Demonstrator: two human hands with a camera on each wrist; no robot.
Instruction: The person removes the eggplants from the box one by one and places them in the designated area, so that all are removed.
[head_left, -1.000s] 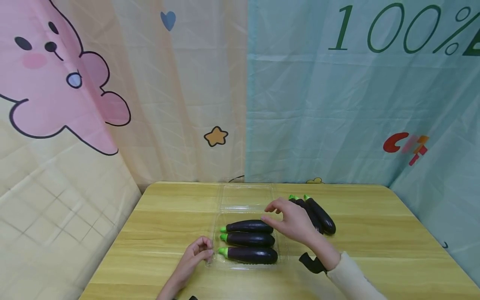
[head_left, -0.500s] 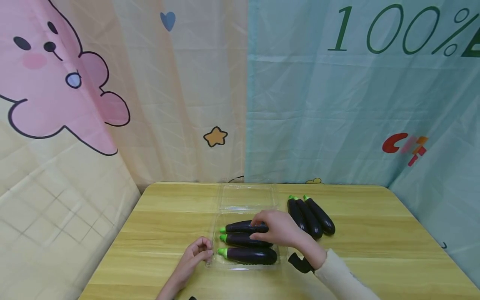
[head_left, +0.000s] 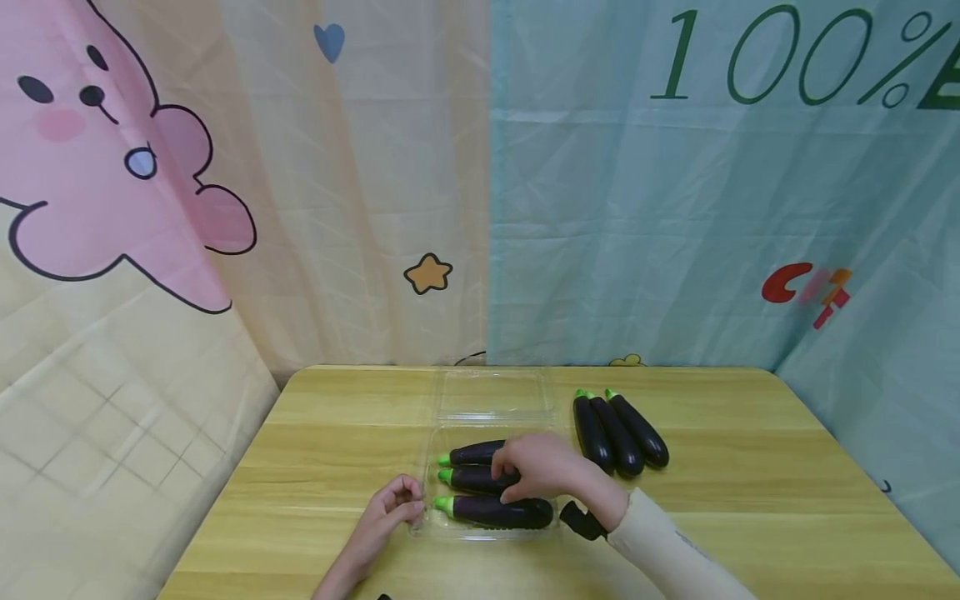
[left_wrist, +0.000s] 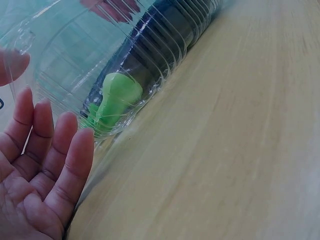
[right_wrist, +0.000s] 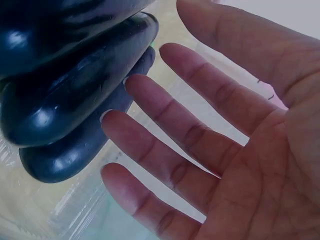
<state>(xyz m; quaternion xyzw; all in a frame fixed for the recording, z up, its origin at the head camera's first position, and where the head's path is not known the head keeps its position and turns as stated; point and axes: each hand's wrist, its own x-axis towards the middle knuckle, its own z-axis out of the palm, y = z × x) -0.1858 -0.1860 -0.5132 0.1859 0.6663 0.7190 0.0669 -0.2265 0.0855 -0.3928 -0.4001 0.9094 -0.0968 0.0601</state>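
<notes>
Three dark purple eggplants with green stems lie side by side in a clear plastic box; the nearest eggplant [head_left: 498, 512] shows whole in the head view. The box [head_left: 491, 535] has its lid [head_left: 493, 392] folded back behind it. At the box's left edge my left hand [head_left: 390, 510] holds the rim between thumb and fingers; in the left wrist view a green stem [left_wrist: 117, 97] shows through the plastic wall. My right hand [head_left: 547, 467] hovers over the right ends of the eggplants with spread fingers and grips nothing, hiding part of the farther two.
Three more eggplants [head_left: 618, 437] lie together on the wooden table [head_left: 337, 433], right of the box. Printed curtains [head_left: 637, 208] hang behind the table and along both sides. A black strap [head_left: 582, 521] is at my right wrist.
My right hand has moved left and toward me, from beside the farthest eggplant to over the eggplants in the box. The left hand keeps its place at the rim.
</notes>
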